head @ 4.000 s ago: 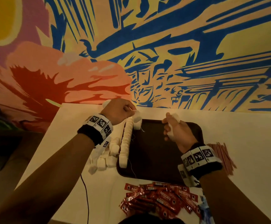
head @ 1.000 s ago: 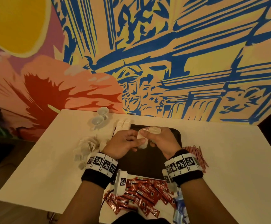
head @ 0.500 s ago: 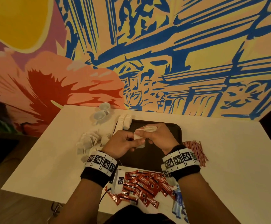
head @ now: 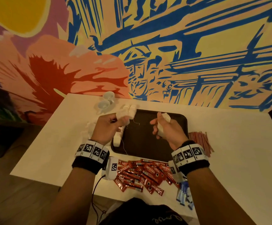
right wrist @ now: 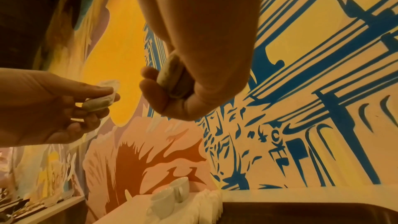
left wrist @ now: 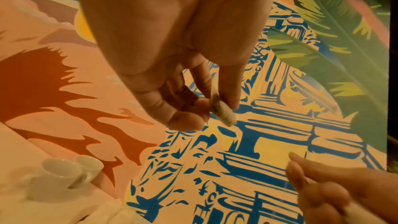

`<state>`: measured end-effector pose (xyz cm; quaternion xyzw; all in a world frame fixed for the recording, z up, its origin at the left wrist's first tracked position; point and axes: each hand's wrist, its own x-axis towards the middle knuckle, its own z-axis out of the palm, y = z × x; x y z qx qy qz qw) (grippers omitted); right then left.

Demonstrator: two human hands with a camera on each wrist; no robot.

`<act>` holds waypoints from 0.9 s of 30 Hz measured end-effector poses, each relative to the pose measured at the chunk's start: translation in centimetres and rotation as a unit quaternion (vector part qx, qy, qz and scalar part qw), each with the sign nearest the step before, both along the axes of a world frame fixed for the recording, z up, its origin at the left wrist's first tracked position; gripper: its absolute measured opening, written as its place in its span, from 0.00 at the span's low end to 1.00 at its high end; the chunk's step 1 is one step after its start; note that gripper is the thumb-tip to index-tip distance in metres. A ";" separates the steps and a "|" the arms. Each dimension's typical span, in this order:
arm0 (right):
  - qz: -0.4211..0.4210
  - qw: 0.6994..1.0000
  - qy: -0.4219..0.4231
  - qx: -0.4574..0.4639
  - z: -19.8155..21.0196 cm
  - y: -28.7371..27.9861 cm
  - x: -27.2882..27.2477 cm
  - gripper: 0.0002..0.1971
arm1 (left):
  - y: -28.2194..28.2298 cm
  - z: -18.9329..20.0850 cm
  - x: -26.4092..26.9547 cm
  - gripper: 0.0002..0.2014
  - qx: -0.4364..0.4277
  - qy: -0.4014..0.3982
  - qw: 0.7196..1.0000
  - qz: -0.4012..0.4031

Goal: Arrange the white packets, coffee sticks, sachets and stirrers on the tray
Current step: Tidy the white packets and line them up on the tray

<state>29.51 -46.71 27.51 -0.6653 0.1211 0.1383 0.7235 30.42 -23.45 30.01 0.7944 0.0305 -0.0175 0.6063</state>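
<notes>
A dark tray (head: 148,143) lies in the middle of the white table. White packets (head: 117,141) stand in a row along its left edge, and more (head: 131,111) sit at its far left corner. My left hand (head: 119,121) pinches one white packet (left wrist: 223,112) above that row. My right hand (head: 158,125) hovers over the tray's far right part and grips white packets (head: 165,118) in its curled fingers. Red coffee sticks (head: 145,174) lie heaped in front of the tray. Blue sachets (head: 184,195) are at the near right, and stirrers (head: 200,140) lie right of the tray.
Two small white cups (head: 106,103) stand at the table's far edge, left of the tray. Loose white packets (head: 89,127) lie on the table beside my left hand. A painted wall rises right behind the table. A cable hangs from my left wrist.
My hands were together over the tray on one packet. They have parted: the left went to the tray's left edge with a packet, the right stayed with its packets.
</notes>
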 end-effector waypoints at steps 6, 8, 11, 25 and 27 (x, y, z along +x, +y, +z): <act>0.014 0.995 0.082 0.053 -1.2 1.2 2.7 0.15 | 3.9 -1.2 5.6 0.09 0.051 -0.020 0.997 0.053; 0.012 0.994 0.086 0.069 -1.3 1.7 4.2 0.12 | 4.9 -1.4 8.5 0.07 0.065 -0.021 0.996 0.052; 0.003 0.995 0.087 0.058 -1.5 2.6 6.3 0.13 | 6.0 -1.8 13.1 0.04 0.107 -0.007 0.994 0.018; 0.001 0.996 0.069 -0.061 -3.7 5.4 14.6 0.12 | 3.9 -11.6 24.9 0.02 0.337 0.044 0.903 -0.263; -0.020 0.996 0.066 -0.055 -4.4 6.1 15.7 0.11 | 3.2 -13.0 25.7 0.04 0.367 0.047 0.879 -0.300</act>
